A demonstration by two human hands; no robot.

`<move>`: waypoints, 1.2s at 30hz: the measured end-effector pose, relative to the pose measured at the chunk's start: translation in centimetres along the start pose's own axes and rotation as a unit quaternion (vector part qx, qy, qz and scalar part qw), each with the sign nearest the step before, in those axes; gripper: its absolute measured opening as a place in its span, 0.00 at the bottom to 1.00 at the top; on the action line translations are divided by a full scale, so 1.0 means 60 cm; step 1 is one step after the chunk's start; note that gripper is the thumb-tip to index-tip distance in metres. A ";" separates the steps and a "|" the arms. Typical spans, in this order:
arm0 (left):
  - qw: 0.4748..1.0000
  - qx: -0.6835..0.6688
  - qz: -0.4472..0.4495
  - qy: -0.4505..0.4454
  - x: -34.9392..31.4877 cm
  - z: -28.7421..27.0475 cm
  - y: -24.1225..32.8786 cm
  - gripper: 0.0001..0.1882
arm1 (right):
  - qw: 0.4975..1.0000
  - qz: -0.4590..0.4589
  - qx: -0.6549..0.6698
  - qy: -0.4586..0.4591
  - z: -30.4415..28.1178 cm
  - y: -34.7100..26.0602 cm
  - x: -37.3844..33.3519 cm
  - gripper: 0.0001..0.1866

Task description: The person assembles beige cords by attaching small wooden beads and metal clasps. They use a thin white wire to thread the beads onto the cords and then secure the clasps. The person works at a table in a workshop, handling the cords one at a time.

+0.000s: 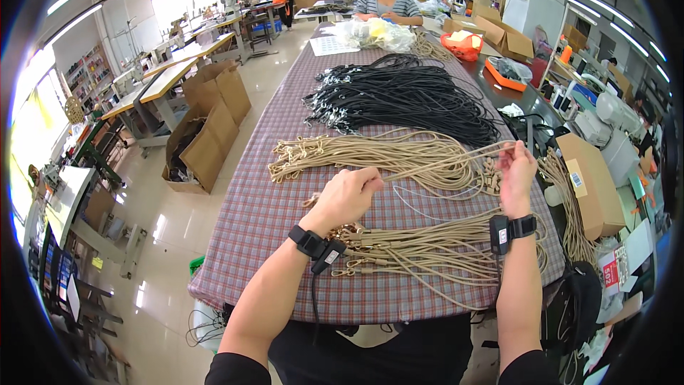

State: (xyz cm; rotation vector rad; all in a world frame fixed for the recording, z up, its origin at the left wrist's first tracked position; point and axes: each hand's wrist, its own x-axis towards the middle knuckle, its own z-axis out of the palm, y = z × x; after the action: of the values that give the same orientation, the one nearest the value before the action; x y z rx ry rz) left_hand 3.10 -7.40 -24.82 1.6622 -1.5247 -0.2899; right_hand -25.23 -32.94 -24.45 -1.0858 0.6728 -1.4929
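Note:
Over the plaid-covered table, a tan cord (442, 165) runs between my two hands. My left hand (349, 198) is closed around its left part, with a metal clip end partly showing beside the wrist. At the right, my right hand (515, 171) pinches the cord's other end between its fingertips. Below my hands lies a bundle of tan cords (427, 249) with brass-coloured clips at the left. Just beyond them is a second tan cord bundle (370, 153). A thin pale loop (434, 215) rests between the bundles.
A thick pile of black cords (406, 93) with silver clips lies farther up the table. Clear plastic bags (370, 33) sit at the far end before a seated person (388, 0). Cardboard boxes (203, 135) stand on the left floor; another box (590, 185) is at right.

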 end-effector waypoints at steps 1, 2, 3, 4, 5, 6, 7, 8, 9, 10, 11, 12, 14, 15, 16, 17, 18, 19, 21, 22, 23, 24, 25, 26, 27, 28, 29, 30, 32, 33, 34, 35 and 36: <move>1.000 0.001 0.001 0.001 0.000 -0.001 -0.002 0.10 | 1.000 -0.008 -0.009 0.019 -0.008 -0.001 0.008 0.18; 1.000 0.002 0.003 0.001 0.001 -0.002 -0.004 0.10 | 0.999 -0.016 -0.018 0.039 -0.016 -0.003 0.016 0.18; 1.000 0.006 0.004 0.002 0.001 -0.002 -0.007 0.10 | 0.999 0.001 -0.020 0.036 -0.024 -0.008 0.020 0.18; 1.000 0.009 0.004 0.003 0.001 -0.002 -0.009 0.10 | 0.998 0.011 -0.009 0.054 -0.028 -0.007 0.022 0.17; 1.000 0.013 0.005 0.004 0.001 -0.002 -0.012 0.10 | 0.997 0.021 0.001 0.072 -0.031 -0.007 0.025 0.17; 1.000 0.012 0.002 0.001 0.001 -0.003 -0.010 0.10 | 0.995 0.031 0.012 0.089 -0.032 -0.009 0.028 0.17; 1.000 0.011 0.000 -0.003 0.000 -0.004 -0.008 0.10 | 0.995 0.039 0.027 0.092 -0.035 -0.012 0.028 0.17; 1.000 0.011 -0.003 -0.006 -0.001 -0.005 -0.007 0.10 | 0.994 0.046 0.042 0.094 -0.038 -0.016 0.030 0.18; 1.000 0.013 -0.004 -0.009 0.000 -0.004 -0.004 0.10 | 0.992 0.053 0.056 0.097 -0.048 -0.018 0.035 0.18; 1.000 0.015 -0.005 -0.013 0.000 -0.003 -0.002 0.10 | 0.992 0.052 0.064 0.092 -0.057 -0.020 0.040 0.18; 1.000 0.016 -0.005 -0.017 0.001 -0.002 -0.001 0.10 | 0.992 0.050 0.073 0.087 -0.065 -0.021 0.046 0.18; 1.000 0.016 -0.003 -0.016 0.000 -0.003 -0.003 0.10 | 0.992 0.051 0.082 0.081 -0.065 -0.021 0.048 0.19; 1.000 0.014 0.002 -0.015 -0.001 -0.004 -0.006 0.09 | 0.995 0.039 0.053 0.081 -0.071 -0.023 0.051 0.19; 1.000 0.012 0.001 -0.018 -0.002 -0.005 -0.003 0.09 | 0.995 0.034 0.039 0.081 -0.074 -0.023 0.050 0.19; 1.000 0.010 -0.001 -0.021 -0.003 -0.006 0.000 0.09 | 0.994 0.027 0.027 0.101 -0.075 -0.023 0.050 0.19; 1.000 0.008 -0.003 -0.025 -0.004 -0.007 0.002 0.09 | 0.992 0.021 0.015 0.120 -0.077 -0.023 0.051 0.19; 1.000 0.006 0.004 -0.023 -0.003 -0.005 0.003 0.09 | 0.990 0.013 0.002 0.139 -0.077 -0.024 0.053 0.18; 1.000 0.004 0.010 -0.020 -0.003 -0.004 0.003 0.09 | 0.986 0.014 0.003 0.166 -0.075 -0.023 0.056 0.18; 1.000 0.003 0.017 -0.018 -0.005 -0.004 0.001 0.09 | 0.976 0.017 0.004 0.217 -0.071 -0.016 0.060 0.17; 0.999 -0.001 0.024 -0.021 -0.001 0.002 0.002 0.09 | 0.975 -0.023 -0.043 0.215 -0.090 -0.014 0.073 0.16; 0.999 -0.006 0.032 -0.023 0.003 0.009 0.004 0.09 | 0.971 -0.063 -0.090 0.213 -0.111 -0.013 0.085 0.15; 0.999 0.000 0.027 -0.022 0.002 0.005 0.004 0.09 | 0.965 -0.096 -0.131 0.205 -0.101 -0.016 0.083 0.15; 1.000 0.004 0.022 -0.022 0.002 0.001 0.005 0.09 | 0.935 -0.179 -0.227 0.204 -0.094 -0.017 0.076 0.13; 1.000 0.009 0.019 -0.021 0.002 -0.001 0.006 0.09 | 0.889 -0.261 -0.320 0.200 -0.087 -0.017 0.067 0.13; 0.999 0.006 0.034 -0.014 -0.001 -0.004 0.000 0.09 | 0.830 -0.337 -0.402 0.190 -0.059 -0.021 0.046 0.13; 0.999 0.006 0.048 -0.006 -0.006 -0.006 -0.011 0.09 | 0.835 -0.352 -0.398 0.141 -0.032 -0.026 0.025 0.12; 0.998 0.004 0.066 0.001 -0.009 -0.008 -0.016 0.10 | 0.837 -0.369 -0.394 0.094 -0.008 -0.036 0.005 0.11; 0.998 -0.006 0.068 0.000 -0.011 -0.014 -0.013 0.10 | 0.838 -0.384 -0.386 0.045 0.019 -0.040 -0.014 0.11; 0.996 -0.040 0.075 -0.004 -0.012 -0.009 0.012 0.10 | 0.851 -0.369 -0.363 -0.083 0.052 -0.049 -0.045 0.08; 0.998 -0.046 0.047 -0.013 -0.010 -0.009 0.031 0.10 | 0.851 -0.365 -0.354 -0.136 0.066 -0.059 -0.063 0.08; 0.997 -0.057 0.048 -0.012 -0.009 -0.007 0.032 0.10 | 0.850 -0.357 -0.338 -0.191 0.085 -0.064 -0.080 0.08; 0.996 -0.069 0.049 -0.010 -0.009 -0.005 0.032 0.09 | 0.845 -0.350 -0.328 -0.238 0.099 -0.061 -0.092 0.08; 0.995 -0.080 0.053 -0.010 -0.006 -0.004 0.032 0.09 | 0.837 -0.344 -0.318 -0.282 0.109 -0.061 -0.102 0.08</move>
State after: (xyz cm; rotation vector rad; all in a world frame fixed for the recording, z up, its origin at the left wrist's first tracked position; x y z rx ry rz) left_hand 1.81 -6.79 -23.43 1.4520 -1.5576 -0.3630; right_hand -21.20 -25.23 -20.14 -2.3650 0.3524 -1.4099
